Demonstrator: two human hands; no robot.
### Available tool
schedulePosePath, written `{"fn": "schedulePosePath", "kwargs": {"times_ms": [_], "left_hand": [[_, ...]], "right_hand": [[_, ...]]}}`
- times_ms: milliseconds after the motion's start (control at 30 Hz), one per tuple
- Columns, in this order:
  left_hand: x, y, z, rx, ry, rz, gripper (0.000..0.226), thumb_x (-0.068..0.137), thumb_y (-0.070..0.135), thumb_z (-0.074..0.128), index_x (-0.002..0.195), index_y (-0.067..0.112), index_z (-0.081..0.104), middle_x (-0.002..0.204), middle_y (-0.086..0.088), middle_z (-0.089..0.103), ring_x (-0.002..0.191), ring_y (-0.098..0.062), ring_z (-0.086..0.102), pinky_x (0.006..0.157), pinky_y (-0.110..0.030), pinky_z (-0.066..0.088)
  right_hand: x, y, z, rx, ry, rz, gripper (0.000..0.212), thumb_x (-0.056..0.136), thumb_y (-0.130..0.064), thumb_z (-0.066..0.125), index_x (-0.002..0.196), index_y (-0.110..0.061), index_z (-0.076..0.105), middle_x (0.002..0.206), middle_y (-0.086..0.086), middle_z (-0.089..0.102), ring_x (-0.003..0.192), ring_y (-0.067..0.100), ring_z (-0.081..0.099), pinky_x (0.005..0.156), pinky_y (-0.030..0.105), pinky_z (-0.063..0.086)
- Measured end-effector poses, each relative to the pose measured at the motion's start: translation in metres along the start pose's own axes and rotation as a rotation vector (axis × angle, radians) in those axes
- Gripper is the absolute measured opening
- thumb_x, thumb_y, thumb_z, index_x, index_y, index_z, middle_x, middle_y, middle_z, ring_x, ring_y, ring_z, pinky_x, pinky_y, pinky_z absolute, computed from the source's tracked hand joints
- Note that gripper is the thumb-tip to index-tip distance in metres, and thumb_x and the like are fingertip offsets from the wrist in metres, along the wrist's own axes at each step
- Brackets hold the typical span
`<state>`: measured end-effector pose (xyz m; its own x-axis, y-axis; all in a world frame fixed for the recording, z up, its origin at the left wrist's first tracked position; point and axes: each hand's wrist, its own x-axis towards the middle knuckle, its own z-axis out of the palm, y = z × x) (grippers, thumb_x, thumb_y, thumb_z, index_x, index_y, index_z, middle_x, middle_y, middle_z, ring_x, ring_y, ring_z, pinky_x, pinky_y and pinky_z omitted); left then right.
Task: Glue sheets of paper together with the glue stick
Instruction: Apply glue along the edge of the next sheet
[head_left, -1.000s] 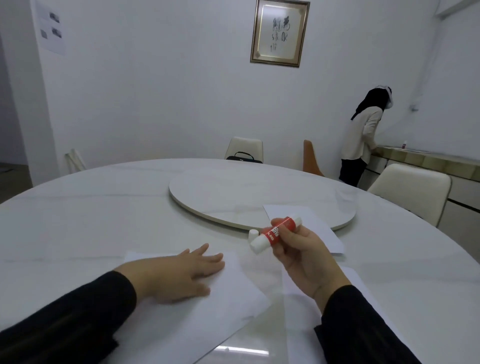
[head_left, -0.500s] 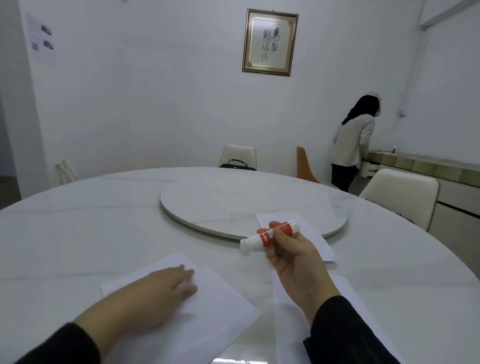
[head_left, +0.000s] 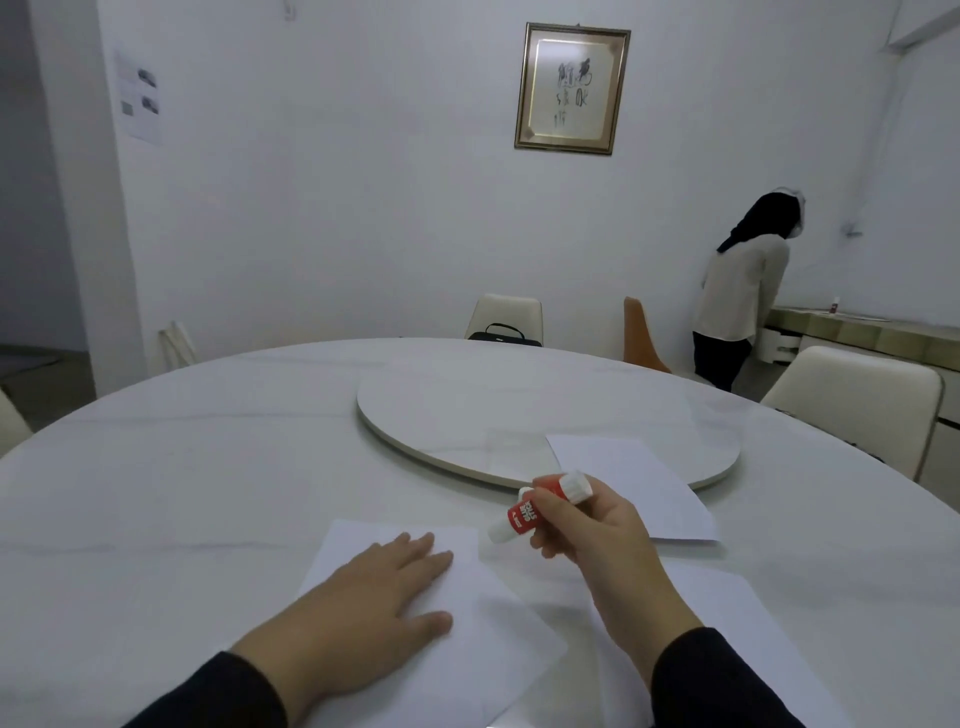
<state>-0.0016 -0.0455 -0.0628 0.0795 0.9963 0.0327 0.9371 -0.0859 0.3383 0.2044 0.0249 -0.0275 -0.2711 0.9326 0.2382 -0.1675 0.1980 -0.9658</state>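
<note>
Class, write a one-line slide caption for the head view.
Left hand flat on a paper sheet; right hand holds the glue stick above it.

White walls (head_left: 363, 208), framed calligraphy (head_left: 571, 88), cream chairs (head_left: 852, 395) around round marble table (head_left: 182, 467)

Your left hand (head_left: 363, 613) lies flat on the near-left sheet (head_left: 457, 623) on the table (head_left: 182, 493). Just to its right, your right hand (head_left: 597, 530) holds the glue stick (head_left: 524, 517) tilted above the table, between that sheet and the near-right sheet (head_left: 727, 623). A third sheet (head_left: 634, 483) lies behind, overlapping the turntable (head_left: 519, 415) at the table's centre.
</note>
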Motion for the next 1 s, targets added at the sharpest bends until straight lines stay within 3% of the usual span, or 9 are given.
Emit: {"fn": "schedulePosePath", "kwargs": {"times_ms": [133,300,467,600,667,767,900,1000], "left_hand": [[0.002,-0.002,0.002,0.019,0.019,0.013,0.067,0.089,0.059,0.036,0.147,0.039,0.011,0.157,0.02,0.0,0.143,0.001,-0.006,0.115,-0.021,-0.004],[0.005,-0.001,0.008,0.013,0.06,0.023,0.061,0.091,0.056,0.031,0.147,0.039,0.013,0.156,0.023,0.0,0.141,0.005,-0.006,0.115,-0.02,-0.005],[0.01,-0.002,0.01,0.097,0.012,0.015,0.065,0.092,0.056,0.026,0.149,0.035,0.002,0.157,0.019,-0.006,0.143,0.0,-0.007,0.115,-0.022,-0.004],[0.012,-0.004,0.011,0.08,-0.009,0.004,0.067,0.091,0.058,0.027,0.149,0.034,0.002,0.157,0.019,-0.004,0.143,0.0,-0.006,0.114,-0.021,-0.003],[0.013,-0.004,0.009,0.063,0.016,-0.011,0.065,0.091,0.057,0.027,0.149,0.034,0.006,0.158,0.019,0.001,0.144,-0.001,0.0,0.114,-0.022,0.001],[0.014,-0.003,0.009,0.096,0.065,-0.006,0.06,0.094,0.051,0.027,0.149,0.032,0.011,0.158,0.016,0.008,0.144,-0.003,0.006,0.115,-0.023,0.005],[0.015,-0.002,0.011,0.106,0.016,-0.005,0.057,0.097,0.045,0.02,0.15,0.03,0.004,0.158,0.015,-0.002,0.144,-0.002,-0.005,0.115,-0.024,-0.003],[0.017,-0.003,0.01,0.125,-0.019,-0.009,0.054,0.099,0.039,0.016,0.15,0.029,0.001,0.158,0.014,-0.005,0.144,-0.003,-0.007,0.116,-0.026,-0.005]], "right_hand": [[0.001,0.003,0.011,-0.119,0.047,-0.026,0.006,0.086,-0.016,0.065,0.088,-0.011,0.069,0.078,0.013,0.069,0.058,0.012,0.06,0.059,0.024,0.054],[0.004,0.002,0.014,-0.136,0.116,-0.036,0.007,0.083,-0.014,0.067,0.089,-0.018,0.065,0.073,0.0,0.068,0.054,0.005,0.061,0.059,0.021,0.055],[0.017,-0.005,0.025,-0.33,0.119,-0.079,0.013,0.083,-0.014,0.063,0.08,-0.026,0.059,0.073,-0.004,0.067,0.066,0.012,0.063,0.072,0.038,0.057],[0.033,-0.004,0.036,-0.429,0.12,-0.085,0.007,0.084,-0.013,0.062,0.085,-0.017,0.057,0.088,0.005,0.064,0.081,0.023,0.064,0.078,0.042,0.057],[0.038,0.001,0.041,-0.484,0.109,-0.079,0.007,0.084,-0.013,0.06,0.09,-0.01,0.056,0.087,0.006,0.064,0.08,0.025,0.064,0.075,0.039,0.056],[0.038,0.011,0.051,-0.555,0.057,-0.073,0.007,0.084,-0.012,0.058,0.089,-0.009,0.055,0.08,0.002,0.063,0.069,0.016,0.06,0.06,0.023,0.048],[0.036,0.022,0.058,-0.639,-0.001,-0.09,0.006,0.086,-0.012,0.055,0.091,-0.009,0.054,0.085,0.004,0.067,0.078,0.018,0.062,0.07,0.029,0.049],[0.035,0.022,0.059,-0.717,-0.049,-0.121,0.005,0.087,-0.011,0.053,0.091,-0.011,0.053,0.087,0.003,0.067,0.073,0.014,0.057,0.066,0.026,0.045]]}}
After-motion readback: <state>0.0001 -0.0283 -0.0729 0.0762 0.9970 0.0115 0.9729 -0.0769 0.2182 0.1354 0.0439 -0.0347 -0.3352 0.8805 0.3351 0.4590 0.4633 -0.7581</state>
